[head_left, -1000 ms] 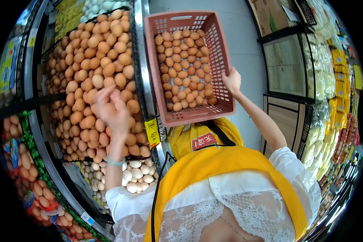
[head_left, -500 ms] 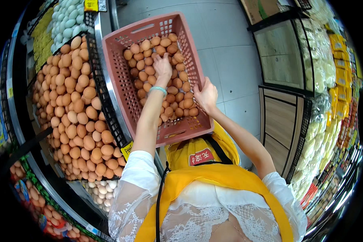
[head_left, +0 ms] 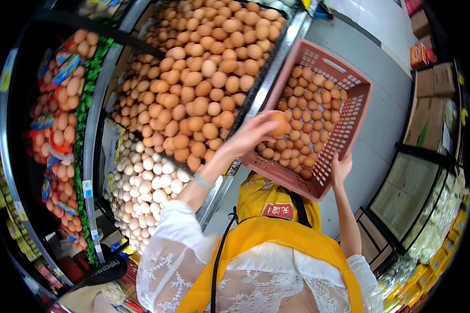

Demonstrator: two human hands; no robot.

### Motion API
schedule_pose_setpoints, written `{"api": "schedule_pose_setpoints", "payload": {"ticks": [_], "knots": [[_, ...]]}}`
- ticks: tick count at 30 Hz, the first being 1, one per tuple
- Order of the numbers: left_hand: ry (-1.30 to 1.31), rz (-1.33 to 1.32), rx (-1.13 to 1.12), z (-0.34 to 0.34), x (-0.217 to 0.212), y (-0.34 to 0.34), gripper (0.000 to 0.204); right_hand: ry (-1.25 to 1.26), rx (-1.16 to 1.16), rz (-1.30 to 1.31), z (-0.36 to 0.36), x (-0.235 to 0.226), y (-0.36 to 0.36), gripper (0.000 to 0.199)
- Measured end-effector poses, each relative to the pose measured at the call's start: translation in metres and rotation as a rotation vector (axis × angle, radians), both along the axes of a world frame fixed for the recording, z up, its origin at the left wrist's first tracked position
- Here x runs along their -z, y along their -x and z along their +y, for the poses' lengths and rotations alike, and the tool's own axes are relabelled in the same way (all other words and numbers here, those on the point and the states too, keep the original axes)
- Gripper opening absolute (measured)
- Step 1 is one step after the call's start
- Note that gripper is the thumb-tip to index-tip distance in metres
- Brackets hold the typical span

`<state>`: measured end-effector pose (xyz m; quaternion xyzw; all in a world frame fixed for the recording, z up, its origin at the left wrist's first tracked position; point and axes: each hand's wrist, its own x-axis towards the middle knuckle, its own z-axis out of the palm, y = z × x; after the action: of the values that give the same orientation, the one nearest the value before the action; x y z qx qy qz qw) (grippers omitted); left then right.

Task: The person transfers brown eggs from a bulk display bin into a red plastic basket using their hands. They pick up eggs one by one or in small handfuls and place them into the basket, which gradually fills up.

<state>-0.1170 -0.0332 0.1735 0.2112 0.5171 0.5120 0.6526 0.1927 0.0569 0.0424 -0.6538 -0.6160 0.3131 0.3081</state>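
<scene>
A pink perforated plastic crate (head_left: 290, 177) stands in front of me, tilted in the view, with many brown eggs (head_left: 307, 116) in its bottom. My left hand (head_left: 256, 130) is closed around a brown egg (head_left: 278, 124) above the crate's left side; the hand is a little blurred. At the crate's right wall, my right hand (head_left: 342, 168) grips the rim, its fingers partly hidden by the wall. Left of the crate lies a large heap of loose brown eggs (head_left: 196, 78) on a display shelf.
A metal shelf edge (head_left: 277, 73) runs between heap and crate. Paler eggs (head_left: 149, 182) lie nearer me, and netted bags of eggs (head_left: 62, 141) hang further left. Cardboard boxes (head_left: 425, 117) sit on a rack at the right. A yellow apron (head_left: 261, 240) covers my front.
My left hand has risen from the eggs inside the crate and now holds one at its left side. The view has turned left, so crate and right hand appear further right.
</scene>
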Motion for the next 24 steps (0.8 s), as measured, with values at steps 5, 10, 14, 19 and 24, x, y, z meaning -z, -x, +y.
{"api": "schedule_pose_setpoints", "payload": {"ticks": [5, 10, 14, 19, 24], "knots": [[0.218, 0.627, -0.454, -0.092, -0.043, 0.138, 0.053, 0.024, -0.028, 0.049, 0.000, -0.003, 0.001, 0.025], [0.088, 1.319, -0.739, -0.148, -0.019, 0.326, 0.054, 0.045, -0.028, -0.094, 0.001, -0.011, 0.002, 0.025], [0.378, 1.573, -0.633, -0.135, -0.006, 0.431, 0.062, 0.014, 0.011, -0.223, 0.003, -0.009, 0.009, 0.024], [0.536, 1.540, -0.236, -0.103, 0.035, 0.502, 0.062, 0.006, 0.062, -0.358, -0.001, -0.020, 0.014, 0.025], [0.650, 1.519, -0.178, -0.088, 0.053, 0.509, 0.060, -0.028, 0.088, -0.515, 0.000, -0.006, 0.004, 0.029]]}}
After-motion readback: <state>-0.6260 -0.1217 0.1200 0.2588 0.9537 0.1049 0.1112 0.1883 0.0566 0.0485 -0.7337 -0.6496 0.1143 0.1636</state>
